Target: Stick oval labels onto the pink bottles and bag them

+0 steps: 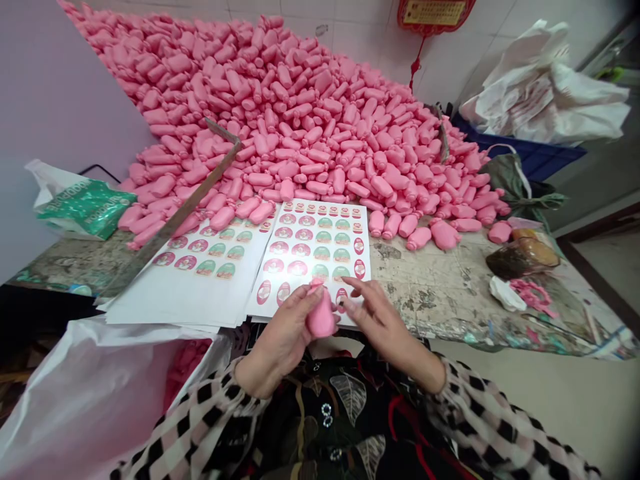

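Observation:
My left hand [283, 333] is closed around a small pink bottle-shaped piece [321, 319], whose narrow knobbed end points up and away from me. Just right of it hovers my right hand [383, 323], thumb and forefinger apart; whether a small sticker clings to a fingertip is too small to tell. Beneath and beyond both hands lies a white sheet of stickers [313, 250] with rows of pink and green labels. A second stack of sticker sheets [165, 293] lies to its left, with bare white areas where no labels show.
A large heap of similar pink pieces [300, 113] covers the back of the worn table [440, 287]. A wooden strip [185, 200] leans at the left by a green bag [90, 207]. A jar [520, 257] stands right. A white sack [110, 387] hangs open lower left.

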`<state>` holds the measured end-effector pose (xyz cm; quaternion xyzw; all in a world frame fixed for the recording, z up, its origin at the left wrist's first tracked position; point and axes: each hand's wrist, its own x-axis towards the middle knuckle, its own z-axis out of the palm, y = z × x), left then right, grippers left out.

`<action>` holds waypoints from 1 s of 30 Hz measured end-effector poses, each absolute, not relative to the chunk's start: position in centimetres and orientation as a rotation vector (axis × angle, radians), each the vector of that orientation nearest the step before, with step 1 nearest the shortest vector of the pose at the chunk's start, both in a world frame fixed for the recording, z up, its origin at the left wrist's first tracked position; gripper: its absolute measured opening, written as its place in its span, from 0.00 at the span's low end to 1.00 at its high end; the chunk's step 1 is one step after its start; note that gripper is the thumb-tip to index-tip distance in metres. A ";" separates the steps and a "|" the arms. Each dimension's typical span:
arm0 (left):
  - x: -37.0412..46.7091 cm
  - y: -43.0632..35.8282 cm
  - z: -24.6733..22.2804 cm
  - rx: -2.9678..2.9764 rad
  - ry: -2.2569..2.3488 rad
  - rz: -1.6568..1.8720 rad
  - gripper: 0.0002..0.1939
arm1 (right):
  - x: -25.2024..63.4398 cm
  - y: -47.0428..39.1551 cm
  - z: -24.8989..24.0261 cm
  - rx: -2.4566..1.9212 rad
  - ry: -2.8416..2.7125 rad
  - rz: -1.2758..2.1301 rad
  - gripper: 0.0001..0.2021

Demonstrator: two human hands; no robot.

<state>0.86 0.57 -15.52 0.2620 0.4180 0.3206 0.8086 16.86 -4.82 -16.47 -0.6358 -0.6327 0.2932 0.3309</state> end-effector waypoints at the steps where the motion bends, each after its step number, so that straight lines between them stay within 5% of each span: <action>1: 0.4 0.7 -15.4 0.614 0.934 0.667 0.17 | 17.7 -4.6 -16.8 -1.742 -1.671 0.726 0.17; 4: -0.5 0.8 -15.4 1.049 1.115 0.611 0.20 | 19.0 -4.0 -17.7 -1.965 -1.814 0.464 0.15; 8: -0.4 0.2 -16.0 1.890 1.118 0.433 0.11 | 18.4 -3.9 -18.2 -2.131 -1.918 0.131 0.10; 11: -0.2 -0.5 -16.8 2.225 0.952 0.291 0.24 | 17.9 -3.8 -17.9 -2.180 -1.950 0.050 0.09; 14: -0.3 -1.0 -17.8 2.368 0.905 0.150 0.32 | 18.0 -3.7 -17.7 -2.167 -1.979 0.028 0.09; 30: -0.5 -1.8 -19.7 2.475 0.997 0.067 0.33 | 18.7 -4.0 -18.9 -2.002 -1.850 0.308 0.09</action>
